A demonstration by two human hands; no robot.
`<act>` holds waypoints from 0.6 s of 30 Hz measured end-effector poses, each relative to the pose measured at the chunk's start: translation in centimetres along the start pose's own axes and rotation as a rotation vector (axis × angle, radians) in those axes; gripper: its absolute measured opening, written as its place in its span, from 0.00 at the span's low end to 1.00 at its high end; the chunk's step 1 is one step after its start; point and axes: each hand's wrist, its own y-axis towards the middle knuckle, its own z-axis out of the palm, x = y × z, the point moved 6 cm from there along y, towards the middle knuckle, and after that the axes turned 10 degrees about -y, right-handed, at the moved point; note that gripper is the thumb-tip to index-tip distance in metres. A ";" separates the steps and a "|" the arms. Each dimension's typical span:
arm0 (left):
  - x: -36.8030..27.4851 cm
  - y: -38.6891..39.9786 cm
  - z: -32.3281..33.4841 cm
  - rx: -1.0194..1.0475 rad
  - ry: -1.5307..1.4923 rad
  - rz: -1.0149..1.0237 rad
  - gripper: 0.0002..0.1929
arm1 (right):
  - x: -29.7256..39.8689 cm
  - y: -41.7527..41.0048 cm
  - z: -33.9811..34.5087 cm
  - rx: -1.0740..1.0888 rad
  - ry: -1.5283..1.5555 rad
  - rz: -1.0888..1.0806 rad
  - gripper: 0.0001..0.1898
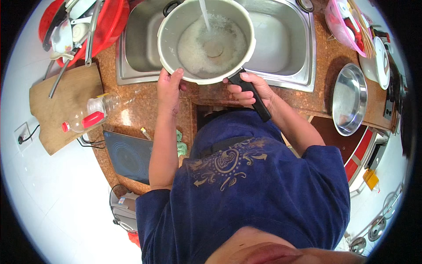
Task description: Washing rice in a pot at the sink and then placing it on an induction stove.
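Over the divider of a double stainless steel sink [306, 77] is a deep metal pot [169, 43], apparently a pressure cooker body. A stream of water [205, 16] falls into it, and cloudy, foamy water [194, 52] covers its bottom. My left hand [169, 85] grips the near-left rim, thumb on the outer edge. With my right hand [252, 89] I hold the long black handle [254, 94] at the near right. A small black loop handle [171, 8] sticks out on the pot's far left side. Some of my right fingers are hidden beneath the handle.
Red basins [113, 29] with utensils stand left, above a wooden cutting board [66, 89] and plastic bottle [82, 120]. An induction cooktop [127, 155] lies nearer. On the right are a steel basin [349, 99], pink basket [339, 26], white lidded pot [379, 66] and open drawer [339, 142].
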 end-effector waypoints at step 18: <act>0.0 0.2 -2.4 0.049 -0.198 -0.208 0.12 | -0.4 0.2 7.1 -0.386 -0.041 0.085 0.06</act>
